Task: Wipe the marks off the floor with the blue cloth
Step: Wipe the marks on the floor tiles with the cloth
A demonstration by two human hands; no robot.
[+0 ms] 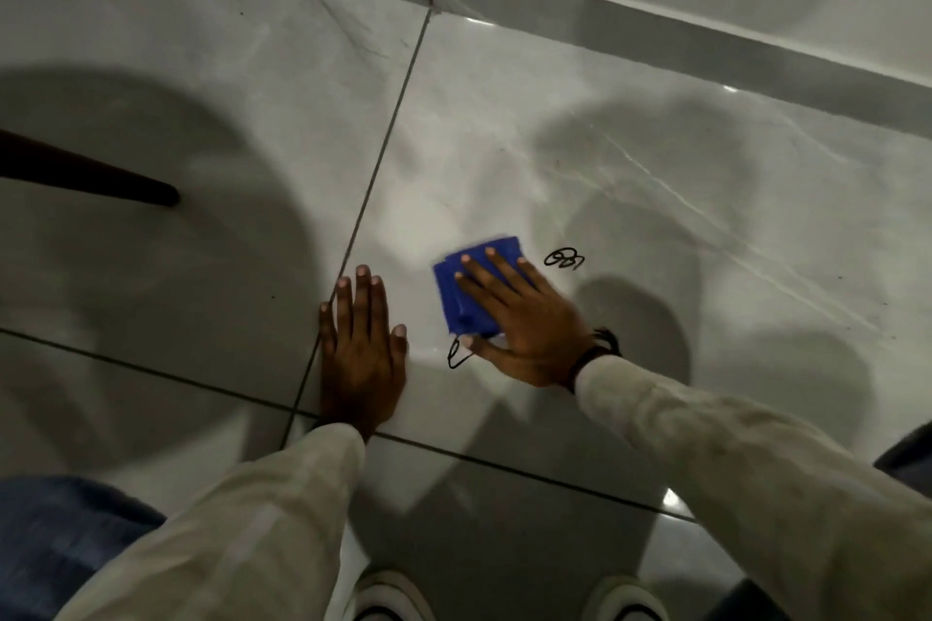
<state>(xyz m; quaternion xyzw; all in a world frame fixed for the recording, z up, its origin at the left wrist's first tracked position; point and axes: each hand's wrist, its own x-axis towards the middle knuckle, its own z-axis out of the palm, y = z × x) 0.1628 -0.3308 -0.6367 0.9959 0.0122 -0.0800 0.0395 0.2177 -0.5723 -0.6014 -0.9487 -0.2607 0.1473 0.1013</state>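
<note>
A folded blue cloth (456, 290) lies flat on the glossy grey tiled floor (504, 141). My right hand (524, 318) presses down on it with fingers spread. One black scribble (564, 258) shows on the tile just right of the cloth. A second black mark (456, 356) pokes out below the cloth, by my thumb. My left hand (360, 353) rests flat on the floor to the left, fingers together, holding nothing; its edge lies along a dark grout line (383, 151).
A dark tapered furniture leg (101, 179) reaches in from the left edge. A grey skirting strip (655, 33) runs along the wall at the back. Two white shoe tips (393, 595) show at the bottom edge, and blue-clad knees at both lower corners.
</note>
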